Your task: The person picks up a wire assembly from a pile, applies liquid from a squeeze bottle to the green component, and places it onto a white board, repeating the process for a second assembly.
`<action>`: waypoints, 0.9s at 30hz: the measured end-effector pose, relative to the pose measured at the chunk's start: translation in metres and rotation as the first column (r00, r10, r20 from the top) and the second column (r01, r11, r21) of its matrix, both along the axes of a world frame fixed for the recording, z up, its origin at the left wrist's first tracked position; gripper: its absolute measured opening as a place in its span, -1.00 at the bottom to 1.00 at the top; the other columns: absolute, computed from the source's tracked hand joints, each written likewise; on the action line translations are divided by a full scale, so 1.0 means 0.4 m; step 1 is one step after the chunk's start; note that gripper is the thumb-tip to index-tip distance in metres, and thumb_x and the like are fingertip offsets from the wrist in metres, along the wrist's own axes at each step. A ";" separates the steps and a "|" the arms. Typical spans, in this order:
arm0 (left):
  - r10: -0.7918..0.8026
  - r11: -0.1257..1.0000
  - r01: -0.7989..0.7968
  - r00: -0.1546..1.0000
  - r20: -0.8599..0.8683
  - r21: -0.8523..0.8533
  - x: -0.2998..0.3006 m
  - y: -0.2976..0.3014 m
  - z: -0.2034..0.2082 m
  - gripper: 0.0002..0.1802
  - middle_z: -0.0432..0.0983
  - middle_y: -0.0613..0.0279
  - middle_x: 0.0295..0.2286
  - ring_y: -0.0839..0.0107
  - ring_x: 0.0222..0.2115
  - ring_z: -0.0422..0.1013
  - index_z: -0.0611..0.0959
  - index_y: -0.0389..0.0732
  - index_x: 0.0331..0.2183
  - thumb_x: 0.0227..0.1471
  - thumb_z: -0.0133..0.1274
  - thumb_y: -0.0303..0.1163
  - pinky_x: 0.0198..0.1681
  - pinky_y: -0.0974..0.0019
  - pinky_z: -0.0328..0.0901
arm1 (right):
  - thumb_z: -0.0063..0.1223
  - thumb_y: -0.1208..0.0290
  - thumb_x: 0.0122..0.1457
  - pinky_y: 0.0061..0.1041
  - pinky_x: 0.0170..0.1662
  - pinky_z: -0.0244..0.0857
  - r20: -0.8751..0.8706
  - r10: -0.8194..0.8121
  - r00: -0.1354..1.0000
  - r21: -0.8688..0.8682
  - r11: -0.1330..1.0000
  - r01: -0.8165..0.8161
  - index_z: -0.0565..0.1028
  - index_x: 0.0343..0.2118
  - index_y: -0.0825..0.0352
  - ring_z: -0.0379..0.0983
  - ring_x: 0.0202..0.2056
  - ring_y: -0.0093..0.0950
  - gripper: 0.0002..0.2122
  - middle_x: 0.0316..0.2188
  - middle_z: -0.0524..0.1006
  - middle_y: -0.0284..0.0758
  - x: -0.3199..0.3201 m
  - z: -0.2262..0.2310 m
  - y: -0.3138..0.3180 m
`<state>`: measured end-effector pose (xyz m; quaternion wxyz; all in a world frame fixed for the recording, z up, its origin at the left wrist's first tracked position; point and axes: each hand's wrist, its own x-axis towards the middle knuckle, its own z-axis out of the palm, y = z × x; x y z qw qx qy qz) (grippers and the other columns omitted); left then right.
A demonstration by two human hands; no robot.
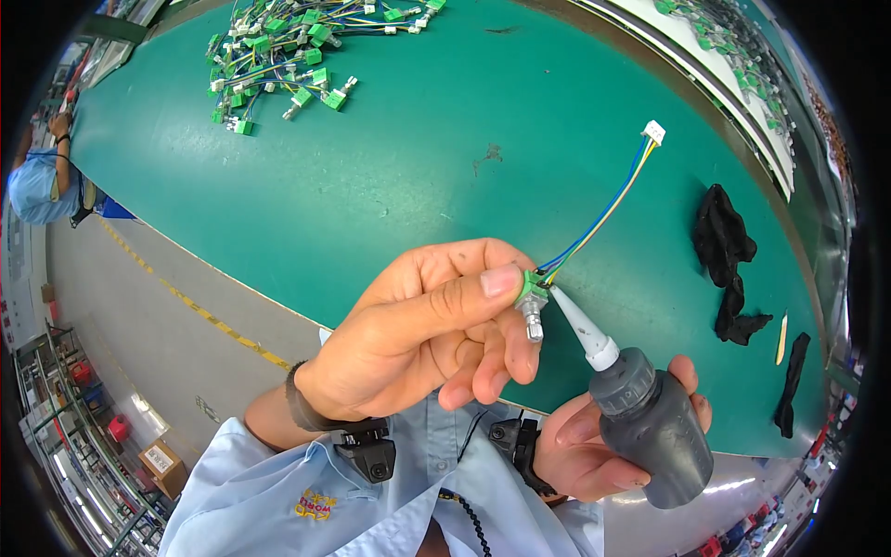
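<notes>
My left hand (pixel 436 320) pinches a green potentiometer (pixel 531 295) between thumb and forefinger, its metal shaft pointing down. Blue, yellow and other coloured wires (pixel 599 218) rise from it to a white connector (pixel 653 133) at the upper right. In my right hand (pixel 594 450) is a dark squeeze bottle (pixel 657 427), tilted up and to the left. The tip of its white nozzle (pixel 583 327) is at the wire end of the potentiometer, touching or almost touching it. Whether anything flows from the nozzle cannot be seen.
A pile of similar wired potentiometers (pixel 278 56) lies at the far left of the green table (pixel 390 167). At right are black cloth (pixel 724 251), a thin wooden stick (pixel 781 339) and a black strip (pixel 791 385). Another person (pixel 45 181) sits at far left.
</notes>
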<state>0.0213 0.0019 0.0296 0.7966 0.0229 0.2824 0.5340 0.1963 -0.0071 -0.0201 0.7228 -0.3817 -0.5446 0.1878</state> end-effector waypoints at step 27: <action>-0.116 0.993 0.110 0.932 0.343 0.037 -0.026 -0.002 -0.020 -0.68 0.37 0.17 -0.62 0.67 -0.80 0.16 0.42 -0.35 -0.24 0.20 -0.31 -0.29 -0.83 0.67 0.01 | -0.12 0.08 0.14 -0.75 -0.57 0.19 -0.375 -0.017 0.927 -0.075 0.997 -0.012 -0.07 0.07 0.51 0.23 -0.71 -0.58 -0.34 0.09 -0.02 0.05 -0.030 0.025 -0.004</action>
